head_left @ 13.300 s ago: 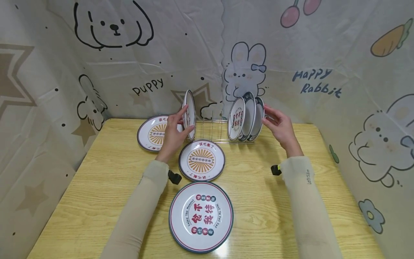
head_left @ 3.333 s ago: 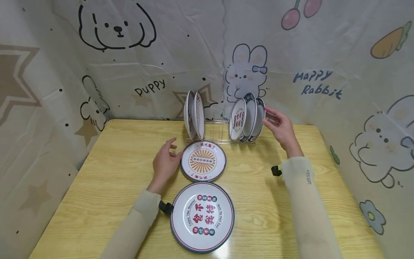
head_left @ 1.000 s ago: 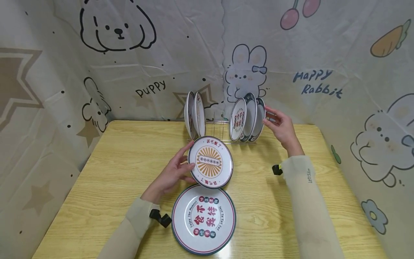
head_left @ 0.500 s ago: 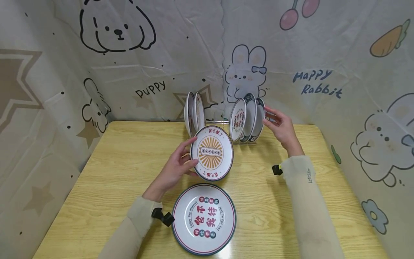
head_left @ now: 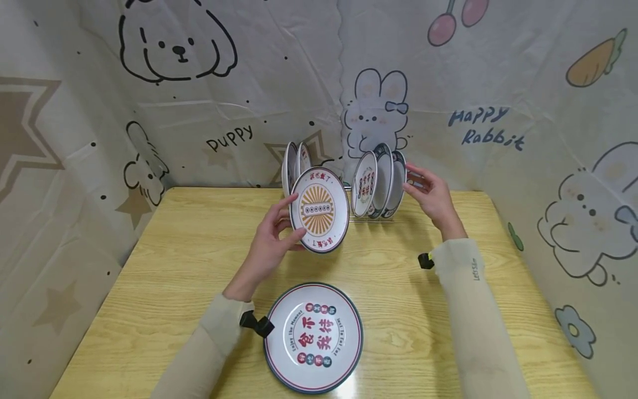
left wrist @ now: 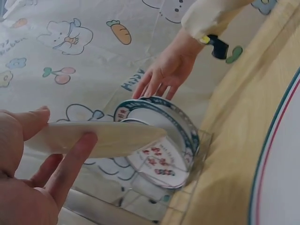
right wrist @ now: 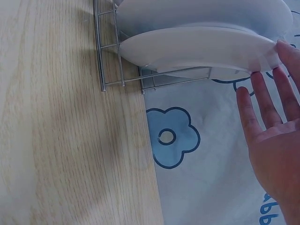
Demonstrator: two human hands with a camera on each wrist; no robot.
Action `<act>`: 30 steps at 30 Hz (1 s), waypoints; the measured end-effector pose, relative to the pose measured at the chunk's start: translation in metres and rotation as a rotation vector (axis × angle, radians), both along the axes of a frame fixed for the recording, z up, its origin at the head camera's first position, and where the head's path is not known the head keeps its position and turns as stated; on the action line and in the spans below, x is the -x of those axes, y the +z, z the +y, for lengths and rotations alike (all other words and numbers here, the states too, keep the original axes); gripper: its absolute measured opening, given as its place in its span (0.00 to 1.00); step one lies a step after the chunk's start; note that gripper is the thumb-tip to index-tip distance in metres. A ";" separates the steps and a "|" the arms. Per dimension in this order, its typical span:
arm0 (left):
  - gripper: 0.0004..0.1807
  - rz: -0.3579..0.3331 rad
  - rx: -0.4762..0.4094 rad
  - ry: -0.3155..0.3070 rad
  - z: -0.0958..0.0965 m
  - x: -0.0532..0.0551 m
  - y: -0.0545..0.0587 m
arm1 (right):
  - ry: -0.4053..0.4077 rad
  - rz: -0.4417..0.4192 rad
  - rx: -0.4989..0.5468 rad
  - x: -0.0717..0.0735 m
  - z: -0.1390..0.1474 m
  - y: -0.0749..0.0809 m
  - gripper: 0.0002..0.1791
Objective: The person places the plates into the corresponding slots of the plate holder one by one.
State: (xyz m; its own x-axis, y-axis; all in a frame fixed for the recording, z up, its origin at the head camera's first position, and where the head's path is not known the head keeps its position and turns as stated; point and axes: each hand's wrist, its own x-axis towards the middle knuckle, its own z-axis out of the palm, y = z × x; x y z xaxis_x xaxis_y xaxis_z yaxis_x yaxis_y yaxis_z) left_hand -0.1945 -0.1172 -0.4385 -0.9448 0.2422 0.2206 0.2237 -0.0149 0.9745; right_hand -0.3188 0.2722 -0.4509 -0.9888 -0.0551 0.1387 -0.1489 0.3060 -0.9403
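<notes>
My left hand point(head_left: 271, 235) pinches the left rim of a white plate point(head_left: 319, 210) with a dark edge and orange sunburst print. The plate is raised above the table and tilted up, overlapping the wire dish rack point(right wrist: 101, 61) in the head view. From the left wrist it appears almost edge-on point(left wrist: 101, 136). My right hand point(head_left: 433, 199) has its fingertips at the rim of the outermost dish point(head_left: 397, 185) at the rack's right end, fingers extended. In the right wrist view those fingertips touch the back of that dish point(right wrist: 197, 49). The raised plate hides the rack's middle.
Two dishes point(head_left: 288, 169) stand upright at the rack's left end. Beside the outermost right dish stand two more, one with red lettering point(head_left: 365, 185). A large green-rimmed plate point(head_left: 314, 338) lies flat at the front of the wooden table point(head_left: 394, 332). A printed cloth point(head_left: 299, 94) hangs behind.
Another sunburst plate went from the table's left side into the rack. My left hand then lifted this sunburst plate off the table, tilting it up toward the rack. The right hand stayed put.
</notes>
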 end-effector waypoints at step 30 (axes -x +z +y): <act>0.37 0.361 0.049 0.382 0.018 0.042 0.020 | 0.000 0.015 -0.006 -0.001 -0.001 0.001 0.29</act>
State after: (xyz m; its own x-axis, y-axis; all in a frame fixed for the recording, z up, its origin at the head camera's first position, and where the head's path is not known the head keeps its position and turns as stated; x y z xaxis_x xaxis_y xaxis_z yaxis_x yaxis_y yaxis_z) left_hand -0.2367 -0.0989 -0.4183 -0.8340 -0.0865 0.5450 0.5255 0.1766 0.8322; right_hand -0.3174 0.2707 -0.4499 -0.9866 -0.0557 0.1531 -0.1629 0.3114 -0.9362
